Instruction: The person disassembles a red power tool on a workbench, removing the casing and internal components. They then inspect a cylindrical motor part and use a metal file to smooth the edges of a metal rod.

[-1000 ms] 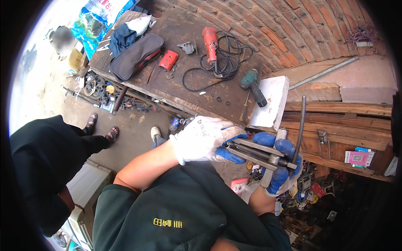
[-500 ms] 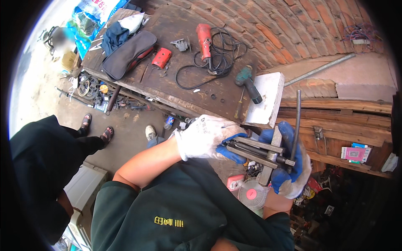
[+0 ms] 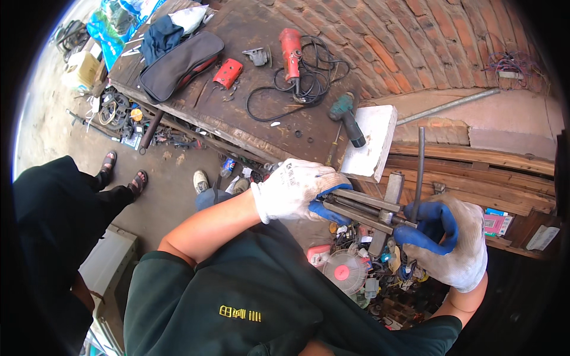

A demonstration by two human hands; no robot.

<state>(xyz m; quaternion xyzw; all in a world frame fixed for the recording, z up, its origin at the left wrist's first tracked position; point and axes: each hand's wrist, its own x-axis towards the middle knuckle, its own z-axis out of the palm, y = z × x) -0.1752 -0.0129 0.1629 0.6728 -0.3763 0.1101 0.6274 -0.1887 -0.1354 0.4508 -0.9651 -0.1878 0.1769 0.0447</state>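
Both hands wear knitted white cloth gloves with matt blue rubbery coating on fingers and palm, the left hand (image 3: 295,191) and the right hand (image 3: 446,240) alike. The puller tool (image 3: 371,209) between them is dull grey metal, greasy and scuffed, its thin rod (image 3: 419,169) dark steel. The workbench (image 3: 249,101) is rough, stained wood. The angle grinder (image 3: 291,50) has glossy red plastic; the bag (image 3: 178,64) is matt black cloth. The brick wall (image 3: 427,47) looks coarse.

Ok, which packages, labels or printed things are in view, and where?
Blue printed bag: far left end of the bench, crumpled, blue with green and white.
Pink carton: shelf right of the right hand, flat, pink and white.
Yellow emblem: on the green shirt, small.
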